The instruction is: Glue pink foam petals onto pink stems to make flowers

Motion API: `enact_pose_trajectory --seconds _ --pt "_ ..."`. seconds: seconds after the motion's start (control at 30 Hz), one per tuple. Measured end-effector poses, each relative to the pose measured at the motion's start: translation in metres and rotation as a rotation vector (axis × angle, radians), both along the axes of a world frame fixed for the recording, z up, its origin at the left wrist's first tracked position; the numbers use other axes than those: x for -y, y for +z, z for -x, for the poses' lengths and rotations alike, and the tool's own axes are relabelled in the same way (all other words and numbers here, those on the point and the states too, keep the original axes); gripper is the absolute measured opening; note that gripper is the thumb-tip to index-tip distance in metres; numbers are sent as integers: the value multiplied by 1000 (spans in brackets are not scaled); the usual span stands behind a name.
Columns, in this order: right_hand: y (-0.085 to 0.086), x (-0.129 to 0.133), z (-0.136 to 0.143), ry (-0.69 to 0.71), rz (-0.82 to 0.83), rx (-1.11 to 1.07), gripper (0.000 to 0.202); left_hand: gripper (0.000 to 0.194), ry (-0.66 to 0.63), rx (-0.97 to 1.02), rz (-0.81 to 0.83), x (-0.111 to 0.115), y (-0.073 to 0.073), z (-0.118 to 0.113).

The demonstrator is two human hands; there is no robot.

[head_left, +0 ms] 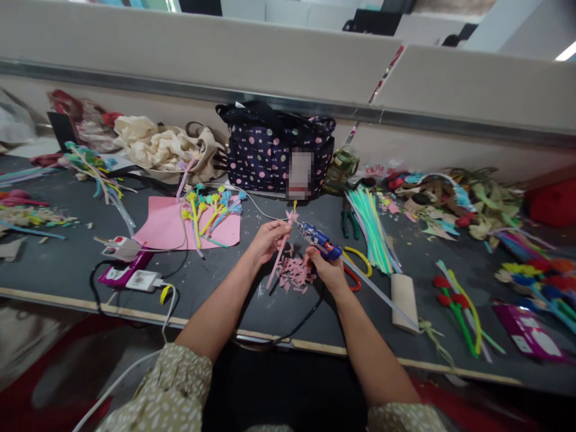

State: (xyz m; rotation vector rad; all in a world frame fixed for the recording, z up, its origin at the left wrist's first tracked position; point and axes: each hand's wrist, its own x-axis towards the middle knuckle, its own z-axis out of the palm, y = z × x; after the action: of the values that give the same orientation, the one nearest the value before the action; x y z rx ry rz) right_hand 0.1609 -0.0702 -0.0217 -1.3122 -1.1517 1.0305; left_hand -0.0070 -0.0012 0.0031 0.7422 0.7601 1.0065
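Between the fingers of my left hand [270, 239] is a pink paper flower [279, 255], its stem slanting down toward me and small petals at the top. My right hand [327, 267] is wrapped around a blue glue gun [318, 238], whose nozzle points at the flower head. A long translucent glue stick [375, 291] runs out of the gun's back end. Under both hands lies a heap of small pink paper pieces [296, 275]. Scissors with yellow and red handles [359, 262] lie beside my right hand, partly hidden by the gun.
A dark patterned bag [274, 150] stands at the back. On the left are a pink sheet [164, 222] with colourful flowers and a power strip [123, 270] with cables. To the right lie green pliers [348, 221], green strips [371, 228], a cardboard roll [404, 302] and red flowers [454, 300].
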Motion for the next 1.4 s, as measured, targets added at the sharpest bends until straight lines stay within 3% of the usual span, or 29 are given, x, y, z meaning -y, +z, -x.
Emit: enact_pose_trajectory --seconds 1.4 --pt "-8 0 -4 45 -30 30 40 29 -16 40 -36 1 1 1"
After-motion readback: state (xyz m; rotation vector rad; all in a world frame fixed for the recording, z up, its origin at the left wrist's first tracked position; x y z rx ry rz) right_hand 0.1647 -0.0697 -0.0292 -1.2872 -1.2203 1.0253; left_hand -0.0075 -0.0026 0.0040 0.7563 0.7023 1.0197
